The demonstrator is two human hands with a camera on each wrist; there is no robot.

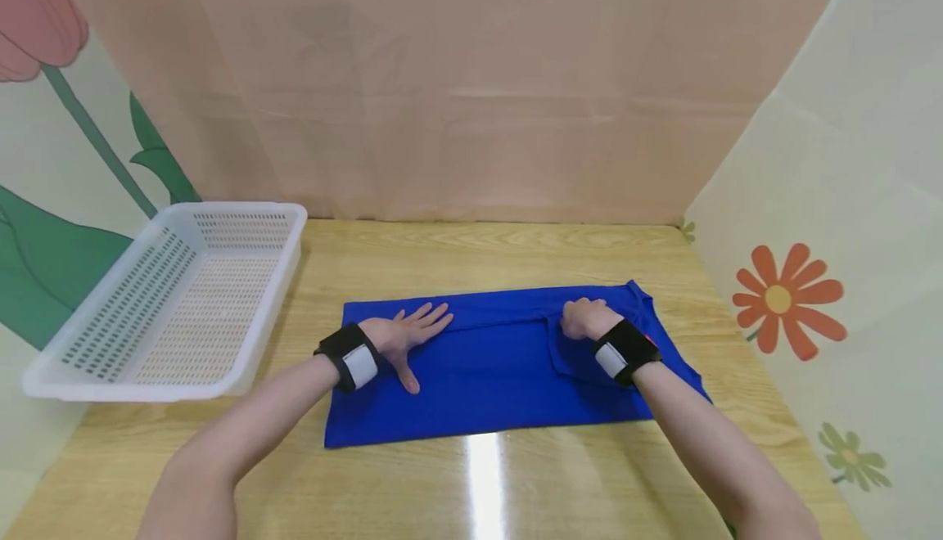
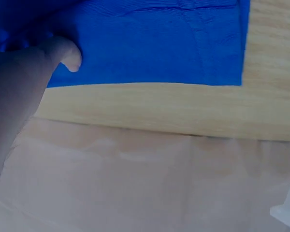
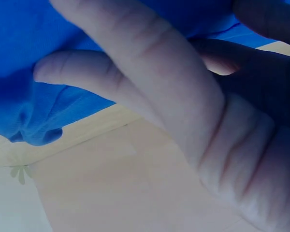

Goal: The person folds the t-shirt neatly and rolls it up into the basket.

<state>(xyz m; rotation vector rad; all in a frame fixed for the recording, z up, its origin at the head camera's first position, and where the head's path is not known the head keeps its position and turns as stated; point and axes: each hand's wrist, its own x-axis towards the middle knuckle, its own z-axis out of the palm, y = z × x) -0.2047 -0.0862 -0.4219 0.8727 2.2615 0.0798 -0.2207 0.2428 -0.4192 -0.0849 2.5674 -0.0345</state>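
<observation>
A blue garment (image 1: 486,376) lies folded into a long rectangle on the table, a stitched seam showing along its edge in the left wrist view. My left hand (image 1: 408,335) rests flat on its left part, fingers spread and thumb apart. At the right end, my right hand (image 1: 585,319) has its fingers bent and grips the cloth beside a turned-over flap (image 1: 570,356). The right wrist view shows two fingers (image 3: 150,72) against the rumpled blue fabric (image 3: 19,72); the exact hold is partly hidden. Loose folds stand up at the far right corner.
A white perforated plastic basket (image 1: 250,344) stands on the left of the wooden table (image 1: 412,491). A plain pinkish-beige sheet (image 1: 471,114) hangs behind the table. Panels with painted flowers flank it, one on the right (image 1: 884,196).
</observation>
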